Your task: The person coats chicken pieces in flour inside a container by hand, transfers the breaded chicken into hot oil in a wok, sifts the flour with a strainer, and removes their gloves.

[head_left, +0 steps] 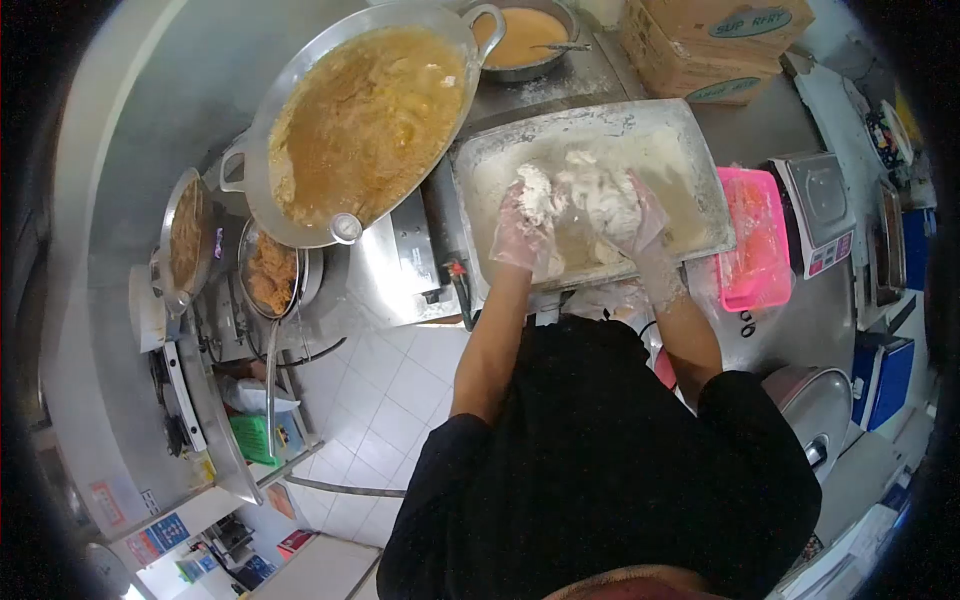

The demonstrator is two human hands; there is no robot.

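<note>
Both my hands wear thin clear plastic gloves and are over a metal tray of white flour. My left hand is closed around a lumpy flour-coated piece. My right hand grips a larger flour-coated piece from its right side. The coating hides what the pieces are. Smaller floured lumps lie in the tray below my hands.
Left of the tray stands a large wok of bubbling oil; behind is a bowl of orange batter. To the right are a pink basket and a scale. A strainer with fried food is farther left. Cardboard boxes stand behind.
</note>
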